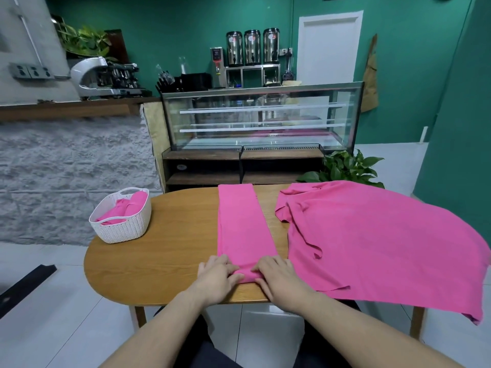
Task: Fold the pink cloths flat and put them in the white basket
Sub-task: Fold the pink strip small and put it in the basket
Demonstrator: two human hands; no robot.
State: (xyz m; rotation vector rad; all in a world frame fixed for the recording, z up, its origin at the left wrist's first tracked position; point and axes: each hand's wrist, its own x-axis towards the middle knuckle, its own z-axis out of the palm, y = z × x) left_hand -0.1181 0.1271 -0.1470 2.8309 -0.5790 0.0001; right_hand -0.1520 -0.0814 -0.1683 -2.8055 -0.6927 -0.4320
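A pink cloth folded into a long narrow strip (pixel 241 221) runs from the table's far edge to its near edge. My left hand (pixel 216 277) and my right hand (pixel 279 280) both pinch the strip's near end, which is bunched up between them. A large unfolded pink cloth (pixel 372 243) is spread over the right side of the table and hangs over its edge. The white woven basket (pixel 119 229) stands at the table's far left corner with folded pink cloths (pixel 127 208) inside.
The oval wooden table (pixel 164 251) has bare wood between the basket and the strip. Behind it stand a glass display case (pixel 263 118), a potted plant (pixel 345 166) and a stone-faced counter.
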